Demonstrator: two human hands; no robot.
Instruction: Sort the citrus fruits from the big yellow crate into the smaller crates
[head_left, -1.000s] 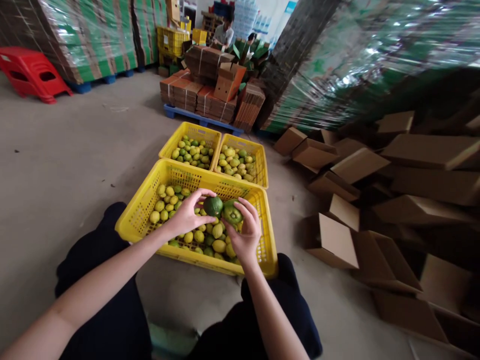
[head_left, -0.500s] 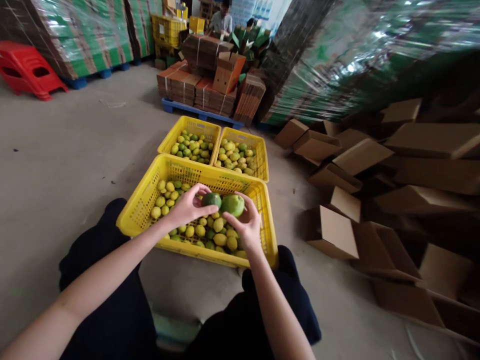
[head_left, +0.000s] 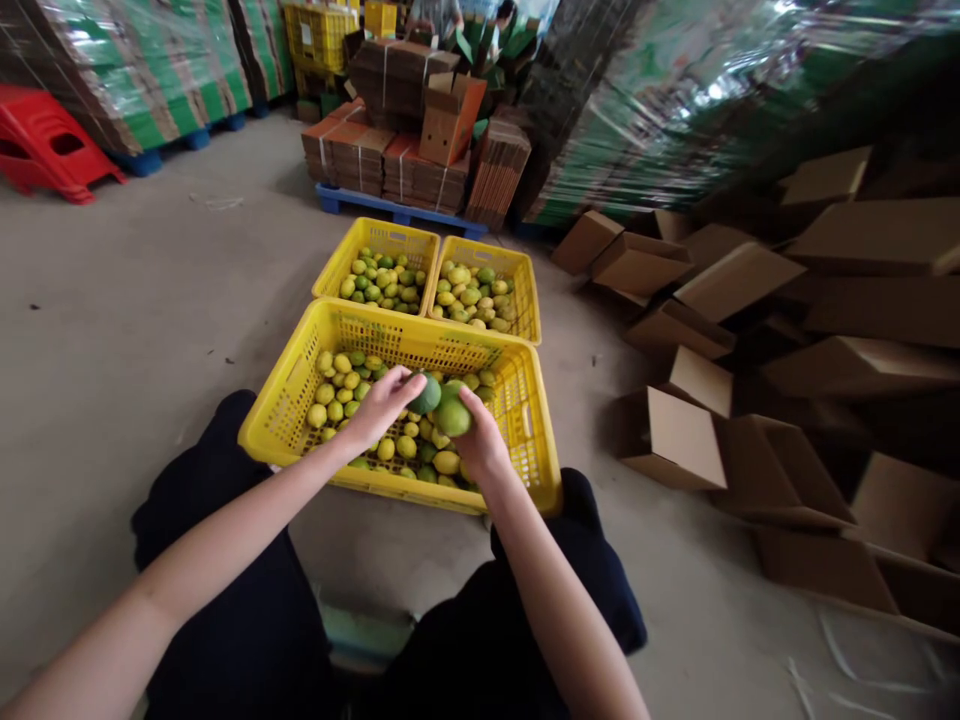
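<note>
Gripping a dark green fruit (head_left: 427, 394) between thumb and fingers, the left hand (head_left: 386, 405) reaches over the large yellow crate (head_left: 279, 395). Beside it, the right hand (head_left: 481, 440) is closed around a lighter green fruit (head_left: 454, 416), its thumb lying along the side. Both fruits are up above the crate, side by side; whether they touch is hard to tell.

Below the hands, yellow and green lemons (head_left: 406, 447) lie loosely over the crate's slotted bottom, which shows through in places. Dark trouser legs (head_left: 217, 570) stand on either side of the crate's near edge.

Just beyond its far edge sit two more yellow crates, one on the left (head_left: 332, 262) and one on the right (head_left: 532, 300), each holding yellow and green fruit. Past them, a blue pallet (head_left: 405, 213) carries tied stacks of flat cardboard (head_left: 352, 155) and an upright orange-sided box (head_left: 448, 122).

Over to the right, open cardboard boxes (head_left: 686, 440) lie in a jumbled heap, with a plastic-wrapped stack (head_left: 660, 110) behind. Far left, a red stool (head_left: 52, 150) stands on the floor near another wrapped stack (head_left: 157, 75).
</note>
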